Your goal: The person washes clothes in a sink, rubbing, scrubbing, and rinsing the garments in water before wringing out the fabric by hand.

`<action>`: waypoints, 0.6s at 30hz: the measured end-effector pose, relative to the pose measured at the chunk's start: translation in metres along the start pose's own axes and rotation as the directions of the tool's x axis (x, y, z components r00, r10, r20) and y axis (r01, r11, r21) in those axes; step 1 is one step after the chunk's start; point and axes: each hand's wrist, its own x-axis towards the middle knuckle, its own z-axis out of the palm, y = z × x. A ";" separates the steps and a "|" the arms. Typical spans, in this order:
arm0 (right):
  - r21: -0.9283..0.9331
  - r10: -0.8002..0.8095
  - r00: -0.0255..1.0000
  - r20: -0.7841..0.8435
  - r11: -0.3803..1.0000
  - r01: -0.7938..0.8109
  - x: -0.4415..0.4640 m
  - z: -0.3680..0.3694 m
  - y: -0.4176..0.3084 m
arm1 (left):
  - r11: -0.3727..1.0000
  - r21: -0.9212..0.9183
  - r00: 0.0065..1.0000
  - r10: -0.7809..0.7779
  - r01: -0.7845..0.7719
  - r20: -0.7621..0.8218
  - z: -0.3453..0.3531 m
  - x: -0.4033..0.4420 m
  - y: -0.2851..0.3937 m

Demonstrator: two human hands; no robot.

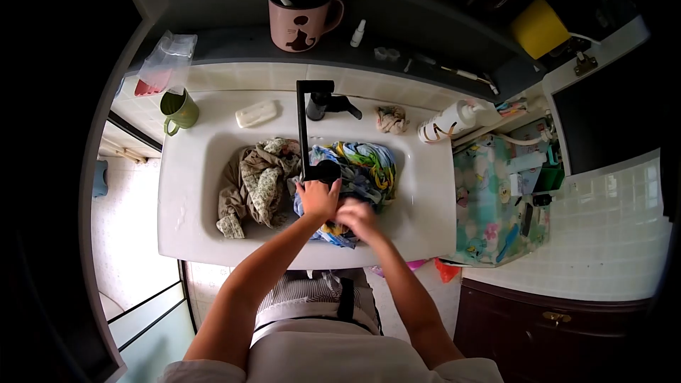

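Note:
My left hand (319, 200) is right at the round black outlet of the faucet (303, 128), back of the hand up. Its fingertips are partly hidden at the outlet, so I cannot tell whether they grip anything. Beside it, my right hand (357, 218) is smeared by motion over the blue, yellow and green patterned cloth (372, 163). Its fingers do not show clearly. This cloth lies bunched in the right half of the white sink (425, 220). A brown garment with a pale floral part (248, 177) is heaped in the left half.
On the sink's back ledge are a green mug (179, 110), a bar of soap (257, 113), a crumpled cloth bundle (391, 119) and a white pump bottle (448, 122). The shelf above bears a pink mug (298, 28) with a brush. A cluttered patterned surface (482, 206) adjoins at right.

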 end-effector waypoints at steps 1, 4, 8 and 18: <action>0.317 -0.078 0.957 -0.280 0.933 0.169 0.010 -0.003 0.002 | 0.998 0.042 0.985 0.062 -0.056 -0.159 0.010 0.001 0.005; 0.027 0.179 0.712 -0.679 0.975 -0.219 0.067 -0.020 0.071 | 0.997 0.022 0.977 0.080 -0.078 -0.196 0.021 0.005 0.005; -0.136 0.228 0.659 -0.717 0.881 -0.453 0.100 0.021 0.055 | 0.978 -0.080 0.917 0.151 -0.193 -0.369 0.036 0.008 -0.024; -0.450 -0.381 0.778 -0.500 0.881 0.142 0.060 0.085 0.017 | 0.896 -0.427 0.879 -0.298 0.123 -0.372 0.006 -0.010 -0.053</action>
